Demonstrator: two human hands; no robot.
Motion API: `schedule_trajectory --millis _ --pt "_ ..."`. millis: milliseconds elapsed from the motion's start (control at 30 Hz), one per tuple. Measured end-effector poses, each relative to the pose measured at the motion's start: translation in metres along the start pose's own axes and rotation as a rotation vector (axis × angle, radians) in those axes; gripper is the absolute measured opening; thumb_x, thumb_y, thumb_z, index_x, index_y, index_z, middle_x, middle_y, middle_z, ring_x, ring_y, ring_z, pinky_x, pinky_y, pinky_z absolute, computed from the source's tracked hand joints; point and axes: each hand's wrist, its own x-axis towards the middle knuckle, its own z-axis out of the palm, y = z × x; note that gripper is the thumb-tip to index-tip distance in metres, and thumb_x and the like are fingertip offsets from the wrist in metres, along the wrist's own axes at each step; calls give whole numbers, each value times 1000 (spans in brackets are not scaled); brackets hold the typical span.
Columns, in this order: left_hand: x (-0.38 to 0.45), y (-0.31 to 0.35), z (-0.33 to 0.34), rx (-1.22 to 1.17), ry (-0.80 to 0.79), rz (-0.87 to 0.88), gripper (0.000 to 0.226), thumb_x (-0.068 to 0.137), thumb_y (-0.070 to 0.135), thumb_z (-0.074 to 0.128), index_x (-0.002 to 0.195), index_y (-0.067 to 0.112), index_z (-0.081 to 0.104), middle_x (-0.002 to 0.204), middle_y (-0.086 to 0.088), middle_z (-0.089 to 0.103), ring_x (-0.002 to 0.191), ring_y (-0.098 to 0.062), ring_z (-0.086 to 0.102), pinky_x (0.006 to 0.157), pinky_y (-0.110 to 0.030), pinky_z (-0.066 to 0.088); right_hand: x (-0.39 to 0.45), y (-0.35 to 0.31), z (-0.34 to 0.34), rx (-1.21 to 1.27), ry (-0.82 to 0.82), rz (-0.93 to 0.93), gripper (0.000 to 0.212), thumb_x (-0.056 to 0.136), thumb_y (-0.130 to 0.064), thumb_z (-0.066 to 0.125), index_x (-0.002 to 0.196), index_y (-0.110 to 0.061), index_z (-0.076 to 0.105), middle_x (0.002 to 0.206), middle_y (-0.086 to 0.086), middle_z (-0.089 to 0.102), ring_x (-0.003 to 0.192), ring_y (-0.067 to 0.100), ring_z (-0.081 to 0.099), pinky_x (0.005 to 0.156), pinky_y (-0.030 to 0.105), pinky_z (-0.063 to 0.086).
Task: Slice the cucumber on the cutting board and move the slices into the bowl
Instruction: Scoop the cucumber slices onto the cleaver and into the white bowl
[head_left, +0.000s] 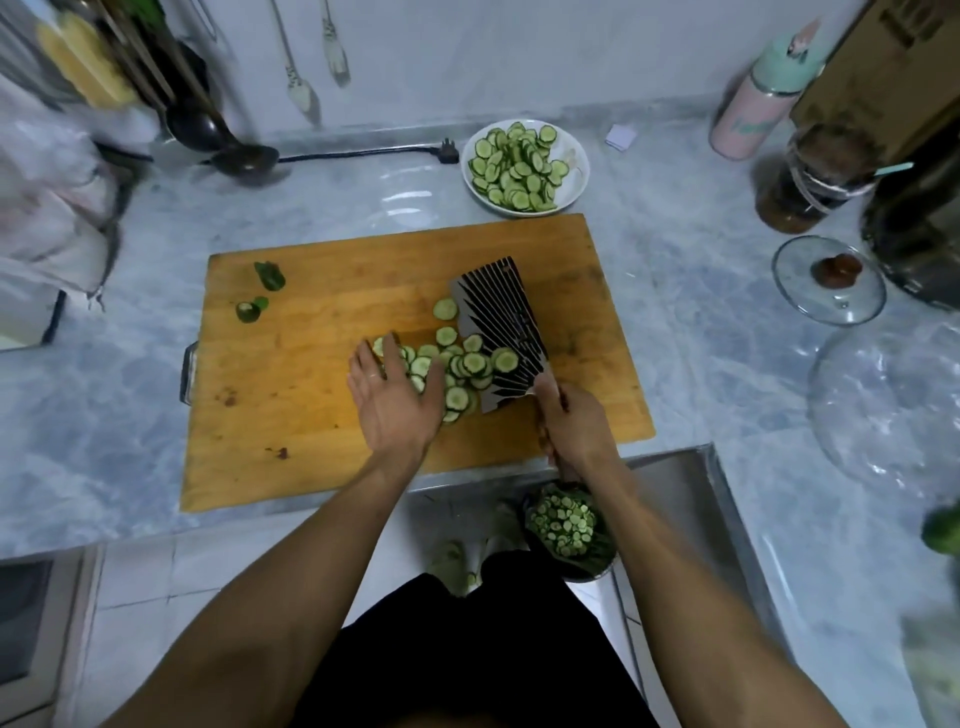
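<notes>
A wooden cutting board (322, 415) lies on the marble counter. A pile of cucumber slices (462, 366) sits at its middle right. My left hand (392, 395) lies flat against the pile's left side, fingers straight. My right hand (571, 426) grips the handle of a broad patterned cleaver (501, 322), whose blade lies tilted against the pile's right side with some slices on it. Behind the board stands a white bowl (576, 161) holding many slices. Two cucumber end pieces (270, 275) (249, 310) lie at the board's far left.
A glass lid (828, 280) and a large glass bowl (883, 410) sit to the right, with jars and a pink bottle (748, 114) behind. A black cable and plug (447, 154) lie left of the white bowl. A bin with cucumber scraps (569, 525) stands on the floor below the counter's edge.
</notes>
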Motion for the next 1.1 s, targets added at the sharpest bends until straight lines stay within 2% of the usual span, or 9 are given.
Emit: schedule_trajectory --millis 233,333,433,533,667,800,933,1000,1100 --pt "22 36 14 -135 21 4 78 91 66 34 151 16 32 158 -16 26 147 -31 15 121 -46 12 0 13 4 -111 -29 -97 51 102 -52 40 74 -13 55 61 12 61 54 25 61 50 37 46" --pt "26 42 20 -154 20 3 72 92 64 40 148 19 40 157 -13 28 147 -29 16 119 -48 18 1 13 11 -159 -33 -82 45 102 -50 40 71 -20 50 63 2 56 60 17 55 52 31 37" --pt "30 47 25 -207 -1 15 69 88 61 45 143 20 49 158 -5 29 148 -26 15 119 -46 22 5 9 19 -194 -65 -81 43 102 -47 41 69 -20 47 65 3 55 62 19 53 56 33 34" --pt "34 50 27 -283 -25 15 65 87 57 50 141 20 51 157 -4 31 148 -26 18 116 -46 27 8 4 21 -203 -88 -93 43 102 -43 44 66 -21 42 62 -1 47 57 12 46 52 31 29" --pt "37 44 15 -397 5 29 68 85 63 49 136 18 56 152 -8 37 141 -24 31 111 -46 35 9 3 14 -94 -101 -71 45 103 -43 44 70 -13 51 58 1 52 47 8 51 47 23 38" --pt "8 19 -9 -354 26 36 73 84 68 49 141 23 49 157 -6 29 145 -24 22 116 -46 29 6 2 10 35 -164 -40 45 103 -45 43 70 -17 55 53 1 56 40 18 55 41 28 42" --pt "-35 -12 -6 -26 -150 307 96 75 72 63 153 28 28 163 -4 8 150 -24 5 120 -45 5 4 2 7 53 -157 -28 45 102 -49 43 74 -18 58 55 5 57 41 20 55 42 28 43" --pt "-39 -18 0 112 -185 376 106 73 79 58 155 27 18 164 -7 0 150 -27 1 120 -47 1 2 3 4 55 -155 -27 42 102 -49 43 80 -19 62 57 7 58 41 21 54 42 29 42" --pt "-27 -18 -1 167 -224 365 110 71 86 48 157 25 14 164 -9 1 150 -29 0 120 -46 -1 -6 3 -2 109 -146 3 37 103 -46 44 80 -21 61 55 8 55 39 22 51 38 26 39"
